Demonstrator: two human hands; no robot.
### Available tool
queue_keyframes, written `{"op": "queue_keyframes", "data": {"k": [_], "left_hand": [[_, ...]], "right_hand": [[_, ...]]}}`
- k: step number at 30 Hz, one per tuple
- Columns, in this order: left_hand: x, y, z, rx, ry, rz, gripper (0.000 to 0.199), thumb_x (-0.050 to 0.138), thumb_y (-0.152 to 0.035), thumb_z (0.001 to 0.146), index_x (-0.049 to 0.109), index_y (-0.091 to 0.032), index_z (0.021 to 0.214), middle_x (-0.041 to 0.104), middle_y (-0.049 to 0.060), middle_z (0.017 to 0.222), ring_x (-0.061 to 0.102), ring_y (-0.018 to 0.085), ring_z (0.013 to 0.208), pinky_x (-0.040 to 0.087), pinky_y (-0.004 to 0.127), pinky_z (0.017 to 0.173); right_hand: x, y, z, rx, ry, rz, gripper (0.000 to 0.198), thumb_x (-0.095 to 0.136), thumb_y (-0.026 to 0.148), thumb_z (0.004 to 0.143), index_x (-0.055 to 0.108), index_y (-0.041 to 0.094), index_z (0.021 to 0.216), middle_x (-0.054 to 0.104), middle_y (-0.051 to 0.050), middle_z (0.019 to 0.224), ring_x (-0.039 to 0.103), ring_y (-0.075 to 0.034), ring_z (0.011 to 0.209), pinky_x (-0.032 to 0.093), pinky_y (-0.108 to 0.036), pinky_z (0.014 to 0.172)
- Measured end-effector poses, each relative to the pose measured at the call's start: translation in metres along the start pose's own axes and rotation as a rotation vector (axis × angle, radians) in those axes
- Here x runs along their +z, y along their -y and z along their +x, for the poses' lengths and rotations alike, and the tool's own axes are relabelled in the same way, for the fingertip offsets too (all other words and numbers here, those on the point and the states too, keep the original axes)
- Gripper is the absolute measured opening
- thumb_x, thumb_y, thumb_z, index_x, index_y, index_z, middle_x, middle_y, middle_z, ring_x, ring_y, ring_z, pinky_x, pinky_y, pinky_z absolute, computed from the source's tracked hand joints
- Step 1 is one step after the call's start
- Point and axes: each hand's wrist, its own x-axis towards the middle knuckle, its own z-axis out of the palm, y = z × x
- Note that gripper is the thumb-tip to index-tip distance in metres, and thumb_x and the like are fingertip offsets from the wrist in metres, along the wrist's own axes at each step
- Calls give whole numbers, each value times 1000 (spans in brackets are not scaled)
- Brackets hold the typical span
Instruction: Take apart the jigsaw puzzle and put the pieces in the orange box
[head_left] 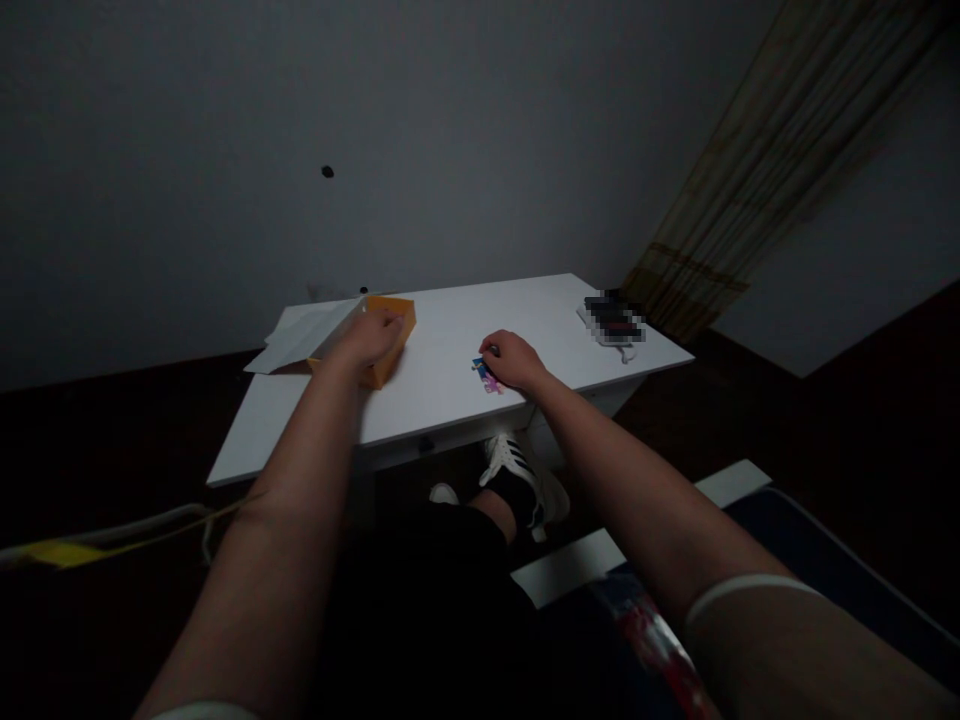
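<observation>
An orange box (401, 345) with an open top stands at the left of the white table (442, 370). My left hand (369, 338) is over the box, its fingers curled together; what they hold, if anything, is hidden. Near the table's front edge, a few small flat colourful pieces (491, 380) in blue and pink lie close together. My right hand (514, 358) rests over them, fingers bent down and closed at their upper edge. The hand covers part of these pieces, and I cannot make out whether one is pinched.
A pale sheet or lid (300, 335) lies against the left side of the box. A blurred dark item with a white strap (628, 352) lies at the table's right end. Behind stands a grey wall (450, 150), with a curtain (705, 240) at the right.
</observation>
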Motion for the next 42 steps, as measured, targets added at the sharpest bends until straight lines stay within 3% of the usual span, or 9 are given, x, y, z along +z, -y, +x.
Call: {"op": "queue_keyframes", "data": {"k": [5, 9, 12, 15, 21, 25, 30, 35, 42], "left_hand": [[-3, -3, 0, 59, -175, -22, 51, 58, -28, 97, 79, -22, 143, 76, 17, 152, 65, 35, 146, 52, 53, 126], [-7, -30, -4, 128, -201, 23, 48, 62, -27, 98, 78, -22, 143, 70, 15, 161, 58, 33, 155, 44, 49, 133], [0, -60, -6, 209, -88, -15, 41, 64, -29, 101, 80, -24, 139, 75, 13, 153, 67, 30, 144, 51, 45, 125], [22, -85, -9, 271, 173, -36, 39, 67, -34, 103, 81, -21, 137, 82, 13, 139, 77, 27, 123, 58, 39, 112], [84, -108, -21, 387, 413, 188, 74, 85, -59, 91, 74, -17, 151, 74, 20, 157, 71, 36, 141, 55, 41, 119], [97, -103, -19, 380, 430, 218, 68, 80, -53, 95, 72, -20, 153, 78, 18, 151, 74, 34, 134, 56, 41, 115], [84, -88, -11, 349, 414, 186, 71, 86, -51, 88, 73, -22, 152, 77, 18, 152, 73, 36, 136, 56, 44, 116], [75, -82, -11, 295, 356, 195, 72, 85, -32, 83, 73, -22, 154, 79, 18, 147, 75, 35, 131, 57, 45, 114], [66, -79, -13, 230, 376, 162, 63, 79, -21, 82, 80, -21, 145, 82, 17, 141, 78, 34, 125, 60, 40, 108]], "right_hand": [[2, -2, 0, 5, -18, 38, 23, 69, 18, 101, 88, 21, 112, 84, -14, 130, 74, -29, 124, 55, -37, 109], [4, -6, 5, 93, -39, 225, 23, 66, 17, 98, 87, 21, 106, 86, -10, 120, 77, -27, 117, 56, -39, 109], [3, -10, 10, 231, -149, 512, 25, 61, 18, 89, 84, 22, 97, 87, -7, 110, 78, -25, 110, 59, -39, 106], [1, -14, 13, 364, -274, 823, 21, 60, 21, 79, 78, 23, 89, 86, -7, 104, 79, -25, 107, 62, -37, 99], [-7, -18, 9, 441, -266, 1121, 20, 65, 18, 67, 72, 22, 85, 80, -5, 88, 79, -23, 95, 63, -38, 97], [-2, -16, 8, 365, -208, 1002, 15, 67, 18, 70, 73, 23, 83, 80, -4, 87, 79, -24, 95, 63, -40, 100], [7, -17, 5, 200, -176, 610, 25, 61, 17, 82, 82, 23, 95, 86, -5, 107, 79, -24, 108, 60, -42, 110], [4, -16, 0, 136, -180, 328, 37, 60, 14, 92, 87, 21, 117, 86, -9, 128, 77, -26, 123, 55, -41, 118], [2, -7, -2, -46, -18, 68, 32, 69, 22, 102, 88, 20, 127, 85, -12, 131, 73, -28, 128, 52, -38, 117]]}}
